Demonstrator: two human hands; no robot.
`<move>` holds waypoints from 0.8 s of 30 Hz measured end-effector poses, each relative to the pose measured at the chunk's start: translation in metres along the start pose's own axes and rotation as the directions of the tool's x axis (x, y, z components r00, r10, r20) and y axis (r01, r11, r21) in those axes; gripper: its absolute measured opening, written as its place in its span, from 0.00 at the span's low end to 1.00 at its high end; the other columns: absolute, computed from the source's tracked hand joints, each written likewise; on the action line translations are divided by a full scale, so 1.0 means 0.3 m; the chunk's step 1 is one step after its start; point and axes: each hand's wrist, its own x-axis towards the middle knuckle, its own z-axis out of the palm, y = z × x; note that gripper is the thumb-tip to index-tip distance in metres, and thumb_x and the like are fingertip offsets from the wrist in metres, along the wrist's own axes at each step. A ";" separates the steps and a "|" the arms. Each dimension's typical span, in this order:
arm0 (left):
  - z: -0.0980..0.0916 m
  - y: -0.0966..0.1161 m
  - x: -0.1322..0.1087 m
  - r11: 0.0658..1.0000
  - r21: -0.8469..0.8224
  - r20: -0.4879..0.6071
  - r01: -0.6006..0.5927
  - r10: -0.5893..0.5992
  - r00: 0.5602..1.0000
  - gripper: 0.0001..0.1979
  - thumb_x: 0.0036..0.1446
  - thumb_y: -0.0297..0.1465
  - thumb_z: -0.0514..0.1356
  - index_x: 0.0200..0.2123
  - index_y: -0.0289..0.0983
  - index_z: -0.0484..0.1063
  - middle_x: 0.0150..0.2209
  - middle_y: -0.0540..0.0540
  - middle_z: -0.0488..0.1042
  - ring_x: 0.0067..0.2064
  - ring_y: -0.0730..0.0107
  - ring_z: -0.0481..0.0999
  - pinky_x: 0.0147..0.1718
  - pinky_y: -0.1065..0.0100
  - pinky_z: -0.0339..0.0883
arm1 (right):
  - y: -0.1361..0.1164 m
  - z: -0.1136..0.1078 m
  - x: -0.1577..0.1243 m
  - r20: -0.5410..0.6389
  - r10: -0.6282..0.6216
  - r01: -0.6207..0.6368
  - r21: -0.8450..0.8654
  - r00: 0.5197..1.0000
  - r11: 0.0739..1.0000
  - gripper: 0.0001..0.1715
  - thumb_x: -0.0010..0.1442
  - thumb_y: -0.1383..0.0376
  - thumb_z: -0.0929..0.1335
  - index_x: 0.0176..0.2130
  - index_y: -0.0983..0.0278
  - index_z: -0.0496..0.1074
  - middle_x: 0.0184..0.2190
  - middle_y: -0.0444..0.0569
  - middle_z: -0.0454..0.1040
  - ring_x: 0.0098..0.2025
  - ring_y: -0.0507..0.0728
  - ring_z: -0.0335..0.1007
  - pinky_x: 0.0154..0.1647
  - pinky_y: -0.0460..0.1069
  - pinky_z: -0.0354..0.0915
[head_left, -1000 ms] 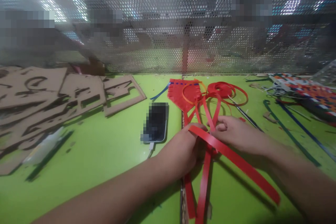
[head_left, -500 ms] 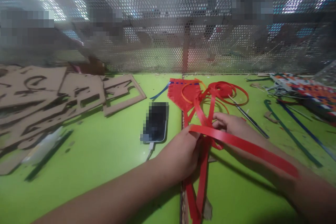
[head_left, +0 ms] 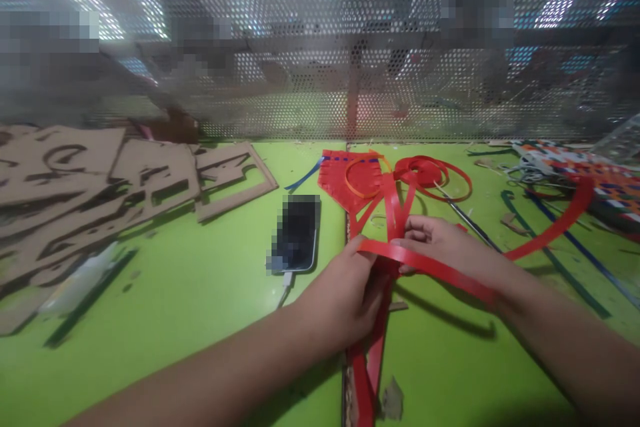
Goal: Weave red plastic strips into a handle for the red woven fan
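My left hand (head_left: 345,297) pinches the near end of a long red plastic strip (head_left: 450,273) over the green table (head_left: 190,293). My right hand (head_left: 445,247) is closed on the same bundle of red strips just to the right. The long strip lies across my right wrist and curves up to the right, toward the far side. More red strips (head_left: 373,353) hang down toward me between the hands. Beyond them lies a red woven piece (head_left: 345,177) with an orange ring and a red strip coil (head_left: 430,170).
A phone (head_left: 297,233) on a cable lies left of the strips. Cut-out cardboard sheets (head_left: 100,187) cover the far left. A woven multicoloured mat (head_left: 590,173), loose blue and green strips (head_left: 555,253) and a thin metal tool (head_left: 467,217) lie at right. A perforated metal screen (head_left: 320,67) backs the table.
The long red strip's free end has swung from low at the right up and away, over my right forearm. My right hand shifted slightly; the left stayed put.
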 end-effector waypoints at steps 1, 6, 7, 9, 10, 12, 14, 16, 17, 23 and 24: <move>-0.001 0.001 -0.001 1.000 -0.005 -0.012 -0.009 0.009 1.000 0.08 0.71 0.31 0.54 0.45 0.38 0.72 0.44 0.40 0.77 0.43 0.59 0.76 0.43 0.61 0.72 | -0.004 0.002 -0.001 -0.015 -0.006 0.006 0.014 1.000 1.000 0.22 0.58 0.52 0.80 0.41 0.62 0.74 0.33 0.47 0.80 0.38 0.58 0.80 0.41 0.52 0.76; -0.002 -0.001 -0.004 0.999 -0.035 -0.002 0.030 -0.030 1.000 0.09 0.71 0.31 0.52 0.42 0.37 0.71 0.43 0.40 0.77 0.40 0.59 0.75 0.42 0.59 0.72 | 0.008 0.014 0.001 -0.046 0.010 -0.009 0.022 0.999 1.000 0.20 0.58 0.55 0.80 0.42 0.63 0.75 0.35 0.49 0.81 0.36 0.57 0.81 0.40 0.52 0.77; -0.001 -0.003 -0.005 0.998 -0.043 -0.001 0.037 -0.037 0.999 0.09 0.71 0.30 0.52 0.43 0.37 0.72 0.45 0.39 0.77 0.41 0.58 0.76 0.43 0.58 0.72 | 0.015 0.018 0.002 -0.061 0.014 -0.013 0.024 0.998 1.000 0.19 0.57 0.56 0.80 0.42 0.63 0.76 0.34 0.49 0.81 0.34 0.57 0.80 0.37 0.51 0.77; 0.004 -0.007 -0.008 0.998 -0.062 -0.022 0.034 -0.035 0.999 0.09 0.71 0.30 0.53 0.46 0.36 0.72 0.46 0.38 0.77 0.44 0.57 0.76 0.45 0.57 0.73 | 0.027 0.028 0.002 -0.103 0.001 0.005 0.054 0.995 0.999 0.17 0.59 0.57 0.79 0.41 0.63 0.76 0.34 0.49 0.81 0.33 0.56 0.80 0.35 0.50 0.76; 0.006 -0.008 -0.009 0.997 -0.069 -0.044 0.025 -0.028 0.999 0.09 0.71 0.30 0.53 0.46 0.36 0.72 0.46 0.38 0.77 0.44 0.57 0.76 0.46 0.57 0.72 | 0.030 0.032 0.002 -0.122 -0.014 0.024 0.079 0.992 0.997 0.15 0.60 0.57 0.78 0.41 0.63 0.76 0.34 0.49 0.81 0.33 0.55 0.80 0.34 0.49 0.76; 0.008 -0.010 -0.011 0.997 -0.083 -0.083 0.010 -0.017 0.996 0.09 0.71 0.29 0.53 0.47 0.37 0.73 0.46 0.39 0.78 0.45 0.58 0.76 0.47 0.58 0.72 | 0.034 0.031 0.005 -0.127 -0.021 0.035 0.116 0.992 0.993 0.15 0.60 0.57 0.78 0.41 0.62 0.76 0.33 0.48 0.81 0.31 0.54 0.79 0.32 0.48 0.75; 0.009 -0.011 -0.011 0.995 -0.098 -0.107 0.028 -0.039 0.994 0.09 0.70 0.28 0.53 0.47 0.37 0.73 0.44 0.41 0.78 0.43 0.59 0.77 0.45 0.60 0.72 | 0.035 0.019 0.014 -0.108 0.005 0.006 0.106 0.994 0.994 0.19 0.56 0.56 0.80 0.41 0.62 0.76 0.30 0.46 0.80 0.28 0.54 0.78 0.30 0.49 0.74; 0.007 -0.012 -0.010 0.989 -0.122 -0.092 0.081 -0.092 0.992 0.08 0.70 0.27 0.54 0.44 0.37 0.73 0.40 0.42 0.79 0.38 0.62 0.77 0.41 0.62 0.72 | 0.035 0.001 0.023 -0.093 0.033 -0.027 0.060 0.995 0.998 0.22 0.54 0.55 0.81 0.42 0.63 0.76 0.29 0.46 0.80 0.27 0.55 0.77 0.28 0.49 0.73; 0.007 -0.013 -0.010 0.985 -0.138 -0.081 0.108 -0.120 0.989 0.07 0.70 0.27 0.54 0.43 0.37 0.73 0.39 0.43 0.79 0.36 0.62 0.76 0.39 0.62 0.71 | 0.033 -0.005 0.026 -0.090 0.031 -0.028 0.041 0.995 0.999 0.23 0.54 0.55 0.81 0.43 0.62 0.77 0.30 0.47 0.80 0.27 0.55 0.77 0.27 0.49 0.73; 0.017 -0.028 -0.009 0.947 -0.265 -0.119 0.180 -0.218 0.969 0.17 0.71 0.30 0.55 0.60 0.37 0.72 0.53 0.39 0.80 0.52 0.57 0.80 0.52 0.58 0.73 | -0.013 0.013 -0.018 -0.102 -0.033 0.036 0.025 0.994 0.999 0.23 0.57 0.52 0.80 0.45 0.62 0.78 0.31 0.46 0.79 0.30 0.54 0.75 0.29 0.48 0.72; 0.020 -0.031 -0.008 0.940 -0.283 -0.136 0.191 -0.236 0.962 0.18 0.72 0.31 0.55 0.61 0.37 0.71 0.55 0.38 0.80 0.53 0.57 0.80 0.54 0.58 0.72 | -0.023 0.021 -0.029 -0.086 -0.036 0.040 0.044 0.996 0.998 0.22 0.58 0.51 0.79 0.45 0.62 0.78 0.34 0.46 0.79 0.32 0.54 0.75 0.32 0.49 0.73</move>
